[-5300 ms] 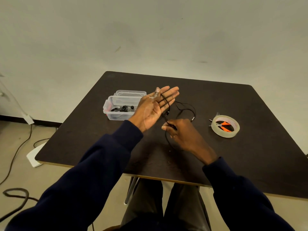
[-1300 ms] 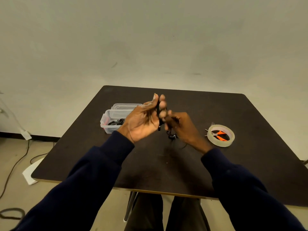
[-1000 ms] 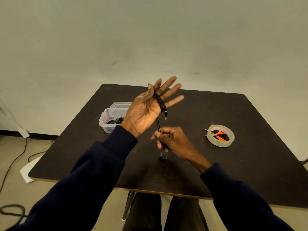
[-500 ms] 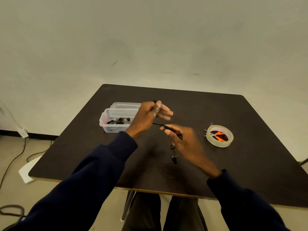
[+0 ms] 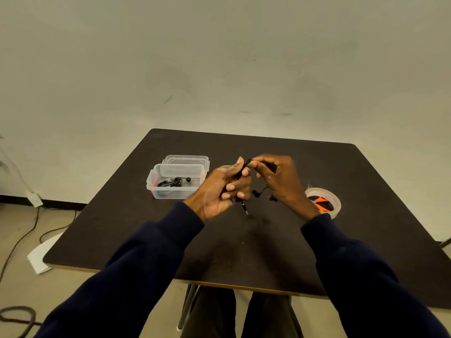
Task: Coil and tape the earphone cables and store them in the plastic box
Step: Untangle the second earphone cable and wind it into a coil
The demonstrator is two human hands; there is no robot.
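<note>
Evidently, in the head view, the left hand (image 5: 224,189) curls its fingers round the coiled earphone cable (image 5: 244,207) above the table (image 5: 244,252) so the loops cannot spring loose. The right hand (image 5: 280,181) pinches a strand on top, probably to wind it. 1 bundle already lies in the plastic box (image 5: 156,184) at far left, and the tape roll (image 5: 334,203) sits within reach on the right.

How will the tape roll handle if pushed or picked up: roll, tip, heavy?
The tape roll lies flat on the table, so it should slide, not roll. Thin ring, wide open centre: likely light. Orange-handled scissors lie at least partly inside the ring; a push would probably drag them along, so lift straight up.
</note>
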